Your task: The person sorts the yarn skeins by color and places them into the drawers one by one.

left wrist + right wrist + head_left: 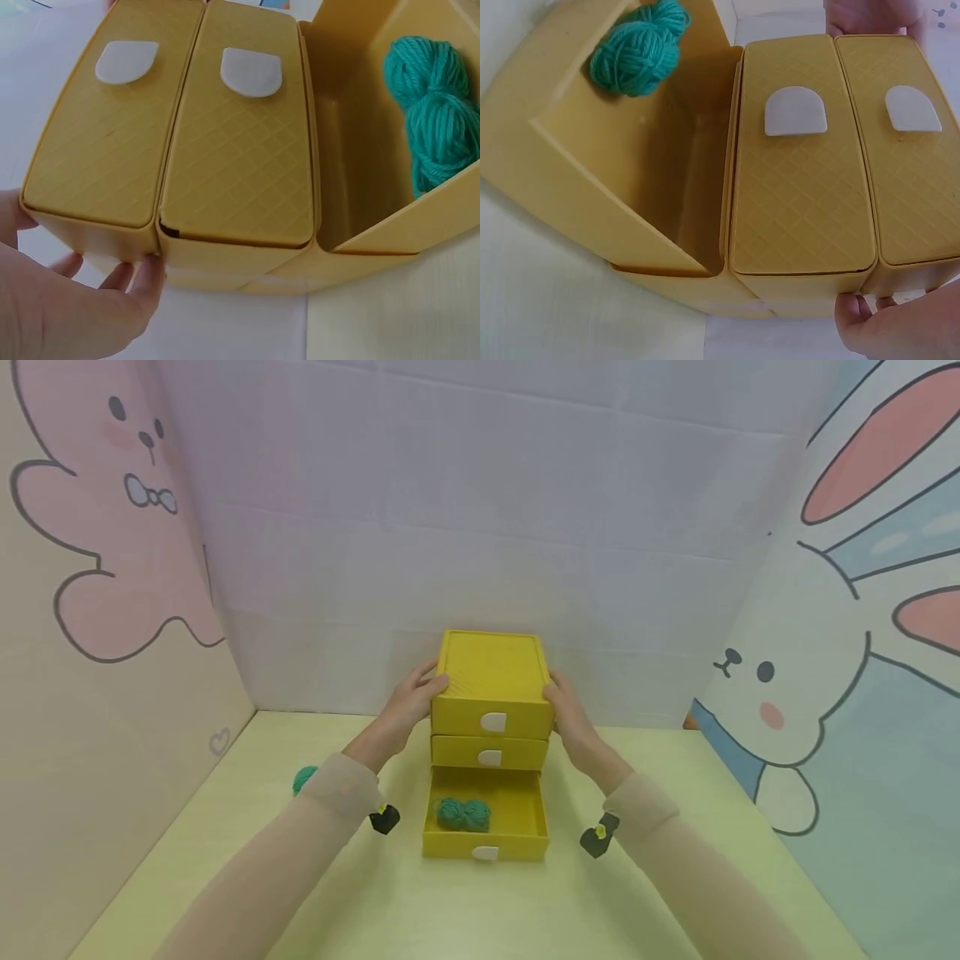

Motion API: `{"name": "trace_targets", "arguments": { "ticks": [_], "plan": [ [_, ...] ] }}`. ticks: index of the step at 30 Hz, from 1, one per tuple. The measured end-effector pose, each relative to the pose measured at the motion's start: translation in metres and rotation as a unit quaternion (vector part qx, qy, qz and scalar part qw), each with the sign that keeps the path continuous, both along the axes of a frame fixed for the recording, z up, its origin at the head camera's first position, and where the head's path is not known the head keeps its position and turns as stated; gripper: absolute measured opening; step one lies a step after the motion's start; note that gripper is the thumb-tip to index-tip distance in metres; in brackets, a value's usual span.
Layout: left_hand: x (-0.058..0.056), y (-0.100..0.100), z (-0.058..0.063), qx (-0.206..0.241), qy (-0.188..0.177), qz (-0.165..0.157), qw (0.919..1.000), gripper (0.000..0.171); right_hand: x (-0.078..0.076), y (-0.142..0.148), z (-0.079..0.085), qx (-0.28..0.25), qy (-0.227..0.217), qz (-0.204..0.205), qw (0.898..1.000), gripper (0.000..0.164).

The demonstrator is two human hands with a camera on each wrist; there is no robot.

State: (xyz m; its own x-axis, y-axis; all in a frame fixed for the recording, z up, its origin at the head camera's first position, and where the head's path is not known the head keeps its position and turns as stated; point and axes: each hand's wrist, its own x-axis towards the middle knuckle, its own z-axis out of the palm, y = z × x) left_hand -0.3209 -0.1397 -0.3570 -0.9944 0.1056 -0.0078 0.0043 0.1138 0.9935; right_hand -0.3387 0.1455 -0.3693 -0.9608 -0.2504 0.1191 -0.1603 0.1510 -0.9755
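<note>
A yellow chest of stacked drawers point(492, 668) with white tabs stands against the back wall. Its upper two drawers are pushed in, and the bottom drawer point(519, 810) is pulled out. Inside that drawer lies a green skein of yarn point(462, 815), pinched at its middle. My left hand point(403, 708) grips the top tier from the left, thumb near the upper front corner and fingers along the side. From the right, my right hand point(573, 720) holds the same tier, its thumb at the other corner. In the right wrist view the fingertips are partly hidden behind the chest.
Another piece of green yarn point(303, 778) lies on the table left of the chest, partly covered by the left sleeve point(341, 797). A white wall point(330, 668) rises close behind. Printed side panels point(780, 710) border the pale table point(480, 910).
</note>
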Motion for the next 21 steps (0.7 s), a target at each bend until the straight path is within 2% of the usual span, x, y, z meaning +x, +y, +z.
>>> {"name": "trace_targets", "arguments": {
  "ticks": [7,10,13,16,18,21],
  "plan": [
    [0.0,-0.027,-0.003,-0.036,-0.005,-0.03,0.9989,0.074,0.0,-0.003,-0.001,-0.001,-0.01,0.005,1.0,0.065],
    [0.005,-0.049,-0.007,-0.056,0.005,-0.025,0.9981,0.074,0.0,-0.004,-0.001,-0.001,-0.011,0.008,1.0,0.064],
    [0.012,-0.075,-0.011,-0.103,0.021,-0.016,0.9944,0.072,0.0,-0.004,-0.001,-0.002,-0.012,0.01,1.0,0.064],
    [0.018,-0.099,-0.014,-0.167,0.033,-0.002,0.9855,0.07,0.001,-0.004,-0.002,-0.003,-0.013,0.012,1.0,0.064],
    [0.023,-0.114,-0.017,-0.211,0.043,0.007,0.9765,0.069,0.001,-0.003,-0.002,-0.003,-0.015,0.013,1.0,0.064],
    [0.026,-0.134,-0.022,-0.288,0.068,0.018,0.955,0.068,0.001,-0.003,-0.001,-0.002,-0.015,0.014,1.0,0.064]
  ]
}}
